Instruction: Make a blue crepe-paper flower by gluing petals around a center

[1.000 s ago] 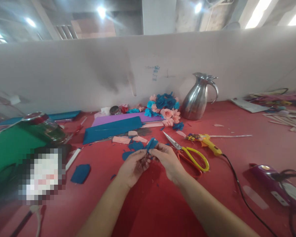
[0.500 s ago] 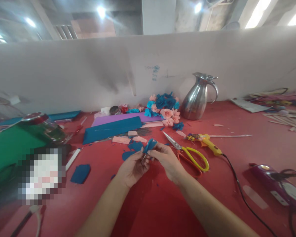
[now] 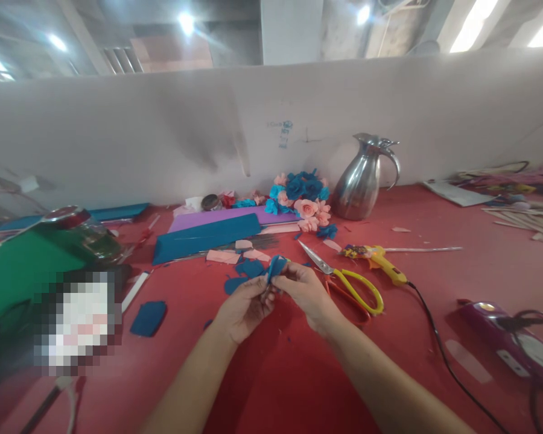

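Note:
A curled blue paper petal [image 3: 277, 266] is pinched between both hands above the red table. My left hand [image 3: 244, 306] is closed on its lower left side, the thumb raised against it. From the right, my right hand [image 3: 305, 292] presses its fingertips onto the same petal. What lies under the fingers is hidden. Just beyond the hands lie several loose blue paper petals [image 3: 250, 269] and pink paper pieces [image 3: 223, 257]. Scissors [image 3: 357, 289] with yellow and orange handles rest close to the right hand. A small stack of blue paper pieces [image 3: 148, 318] is off to the left.
A yellow glue gun [image 3: 389, 267] with a black cord lies right of the scissors. Farther back are paper flowers [image 3: 305, 199], a steel jug [image 3: 361, 181] and a blue paper sheet [image 3: 208, 237]. A purple power strip [image 3: 502, 331] sits right; a lidded glass jar [image 3: 97, 238] stands left.
The blue petal has turned slightly more upright between my fingers. My left thumb has shifted a little, and the thin wire seen below the petal is now mostly hidden.

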Motion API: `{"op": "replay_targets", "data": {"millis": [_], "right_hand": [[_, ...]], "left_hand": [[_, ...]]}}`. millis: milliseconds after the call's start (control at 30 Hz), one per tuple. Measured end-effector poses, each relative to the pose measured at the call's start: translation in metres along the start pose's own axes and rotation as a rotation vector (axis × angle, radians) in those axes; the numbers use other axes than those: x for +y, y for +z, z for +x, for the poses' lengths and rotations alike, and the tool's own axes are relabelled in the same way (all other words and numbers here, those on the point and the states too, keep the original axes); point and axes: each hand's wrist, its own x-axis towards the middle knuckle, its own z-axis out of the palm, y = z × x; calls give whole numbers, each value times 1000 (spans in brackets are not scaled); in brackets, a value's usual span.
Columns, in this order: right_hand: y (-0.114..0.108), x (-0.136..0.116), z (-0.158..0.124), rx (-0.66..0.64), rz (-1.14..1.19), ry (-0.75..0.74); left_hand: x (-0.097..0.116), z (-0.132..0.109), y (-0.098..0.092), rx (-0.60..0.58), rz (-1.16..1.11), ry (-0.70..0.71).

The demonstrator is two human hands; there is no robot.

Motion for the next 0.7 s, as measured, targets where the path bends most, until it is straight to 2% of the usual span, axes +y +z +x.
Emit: {"op": "replay_targets", "data": {"millis": [700], "right_hand": [[-3, 1, 3, 79, -54, -8]], "left_hand": [[1, -2, 1, 8, 64, 17]]}}
